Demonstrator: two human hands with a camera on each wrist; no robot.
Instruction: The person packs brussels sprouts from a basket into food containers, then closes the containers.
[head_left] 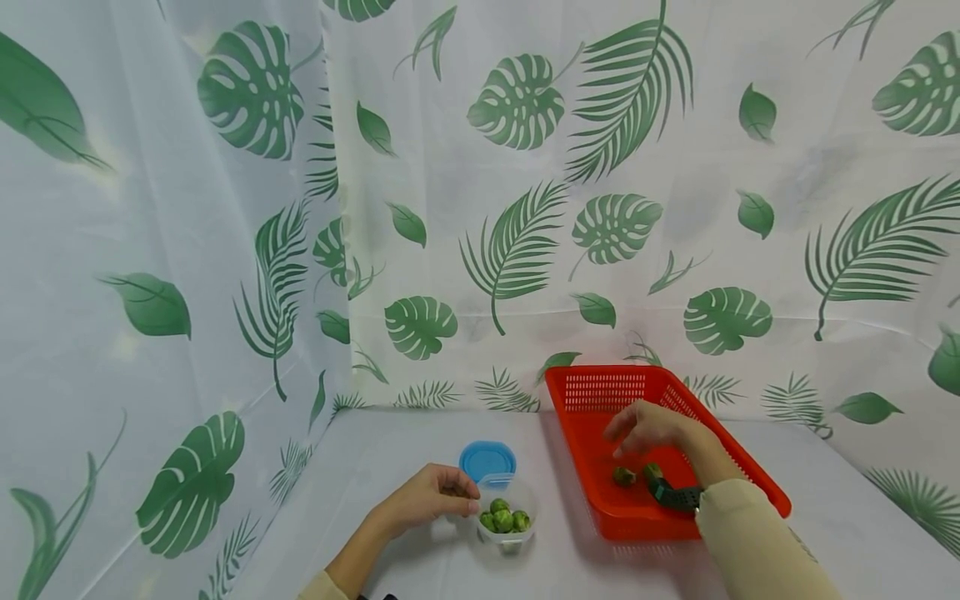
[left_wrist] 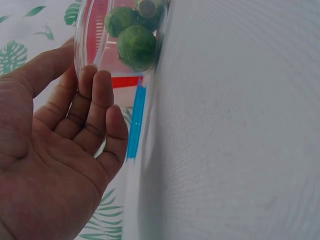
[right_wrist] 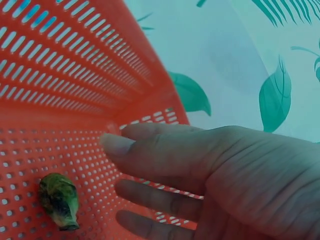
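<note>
A clear plastic container (head_left: 508, 537) stands on the table with several Brussels sprouts (head_left: 503, 521) inside. My left hand (head_left: 437, 498) pinches its rim at the left side, thumb and fingers meeting at the edge; the left wrist view shows the sprouts (left_wrist: 136, 48) through the clear wall. Over the red basket (head_left: 573, 442) hovers my right hand (head_left: 647, 429), its fingers loosely bent and nothing visible between them. Below it on the basket floor lie a Brussels sprout (head_left: 623, 476) and another (head_left: 652, 471) near the wrist. One sprout (right_wrist: 59, 201) looks browned in the right wrist view.
A round blue lid (head_left: 487, 460) lies on the white table (head_left: 420, 567) just behind the container. Leaf-printed curtains (head_left: 450, 250) hang at the back and the left. The basket has raised, slotted sides.
</note>
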